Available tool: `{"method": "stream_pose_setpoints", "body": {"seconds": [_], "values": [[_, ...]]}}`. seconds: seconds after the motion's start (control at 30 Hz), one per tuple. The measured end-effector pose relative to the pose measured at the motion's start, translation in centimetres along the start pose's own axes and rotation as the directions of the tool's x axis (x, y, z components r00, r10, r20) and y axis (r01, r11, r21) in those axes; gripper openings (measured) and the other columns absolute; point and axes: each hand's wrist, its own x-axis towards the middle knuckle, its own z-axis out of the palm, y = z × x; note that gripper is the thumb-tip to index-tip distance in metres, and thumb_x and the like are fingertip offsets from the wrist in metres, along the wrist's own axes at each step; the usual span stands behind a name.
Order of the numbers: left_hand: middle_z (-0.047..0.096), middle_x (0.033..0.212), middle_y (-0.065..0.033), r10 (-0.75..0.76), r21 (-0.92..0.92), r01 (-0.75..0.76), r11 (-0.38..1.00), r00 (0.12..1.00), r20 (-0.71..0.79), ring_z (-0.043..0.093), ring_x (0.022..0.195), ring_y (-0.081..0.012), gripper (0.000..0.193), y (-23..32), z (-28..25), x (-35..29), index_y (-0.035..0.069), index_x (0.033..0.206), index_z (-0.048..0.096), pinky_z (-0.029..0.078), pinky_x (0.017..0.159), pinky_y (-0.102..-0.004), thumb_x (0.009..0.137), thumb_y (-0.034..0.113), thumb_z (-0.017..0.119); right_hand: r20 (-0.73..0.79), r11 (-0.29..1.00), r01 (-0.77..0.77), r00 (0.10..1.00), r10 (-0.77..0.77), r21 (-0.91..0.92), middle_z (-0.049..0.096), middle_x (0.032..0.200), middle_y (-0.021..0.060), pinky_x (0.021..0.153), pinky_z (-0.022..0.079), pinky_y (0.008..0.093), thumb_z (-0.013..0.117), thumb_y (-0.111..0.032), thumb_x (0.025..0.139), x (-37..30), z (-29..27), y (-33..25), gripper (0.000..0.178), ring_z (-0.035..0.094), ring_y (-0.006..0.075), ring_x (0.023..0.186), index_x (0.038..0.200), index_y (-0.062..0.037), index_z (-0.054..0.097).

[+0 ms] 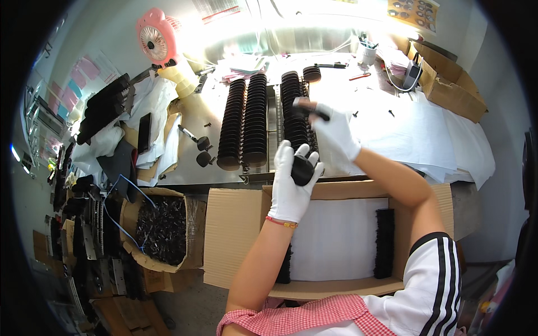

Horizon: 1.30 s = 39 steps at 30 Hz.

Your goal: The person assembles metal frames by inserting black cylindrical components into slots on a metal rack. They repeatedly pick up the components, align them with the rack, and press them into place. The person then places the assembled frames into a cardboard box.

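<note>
My left hand (290,193), in a white glove, is raised over the near edge of the bench. Its fingers are closed round a dark rounded lens-like piece (302,170). Farther off, my right hand (338,131), also gloved, is closed on another dark flat piece (311,110), somewhat smeared by motion. That hand is over the right-hand rack (290,85), where a row of dark discs stands on edge. Left of it, a second rack carries two more rows of dark discs (255,117). One loose dark disc (311,73) lies beyond the right-hand rack.
Below my hands stands an open cardboard box (235,235) with a white sheet (333,241) and black rows along its sides. Left of it, a carton (193,229) holds many small black pieces. A pink fan (156,42), a phone (144,133) and white paper (392,140) are on the bench.
</note>
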Motion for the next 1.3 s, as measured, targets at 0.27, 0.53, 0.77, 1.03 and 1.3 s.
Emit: {"method": "stream_pose_setpoints", "body": {"seconds": [0.27,0.53,0.77,1.03,1.3], "values": [[0.062,0.107,0.0002,-0.082,-0.069,0.076,0.995,0.992,-0.094,0.061,0.096,-0.0133,0.016,0.5,-1.1,-0.6,0.022,0.114,0.058,0.054,0.067,-0.0275,0.099,0.029,0.060,0.328,0.979,0.193,0.930,-0.165,-0.057,0.069,0.113,0.0143,0.094,0.051,0.0382,0.059,-0.036,0.098,1.1,-2.6,0.6,0.040,0.066,0.0265,0.107,0.119,-0.0018,0.063],[0.064,0.090,-0.0017,0.098,0.893,-0.017,0.449,0.995,-0.030,0.058,0.072,-0.0049,0.030,-0.5,-2.3,0.9,0.004,0.116,0.065,0.052,0.058,-0.0210,0.088,0.016,0.067,0.074,0.901,-0.416,0.901,0.426,-0.121,0.056,0.131,0.0156,0.108,0.039,0.0328,0.075,-0.022,0.085,15.4,-6.5,13.7,0.083,0.050,0.0222,0.123,0.149,0.0013,0.028],[0.067,0.094,-0.0043,-0.024,0.957,-0.053,0.284,0.998,0.062,0.058,0.064,-0.0062,0.030,0.7,-3.2,2.6,0.004,0.112,0.069,0.053,0.059,-0.0229,0.086,0.018,0.069,0.287,0.967,-0.193,0.929,0.235,-0.167,0.069,0.117,0.0069,0.095,0.047,0.0261,0.066,0.000,0.087,15.7,-5.4,14.9,0.050,0.062,0.0125,0.100,0.136,-0.0097,0.059],[0.067,0.097,-0.0035,0.013,0.931,-0.077,0.358,0.997,0.077,0.057,0.064,-0.0040,0.026,0.5,-3.0,2.3,0.003,0.107,0.069,0.052,0.058,-0.0212,0.084,0.014,0.070,0.098,0.581,0.188,0.978,-0.182,-0.792,0.068,0.092,0.0224,0.066,0.055,0.0416,0.053,-0.006,0.091,12.2,-1.0,18.3,0.049,0.068,0.0350,0.074,0.140,-0.0054,0.049],[0.059,0.113,-0.0009,0.035,0.394,-0.032,0.918,0.999,-0.001,0.058,0.095,-0.0116,0.036,-0.1,-2.4,-0.7,0.014,0.126,0.056,0.053,0.079,-0.0312,0.091,0.005,0.062,-0.001,0.645,0.007,1.000,-0.013,-0.764,0.073,0.088,0.0144,0.066,0.057,0.0357,0.058,-0.014,0.089,10.9,-3.3,9.4,0.032,0.069,0.0258,0.067,0.118,-0.0156,0.071]]}}
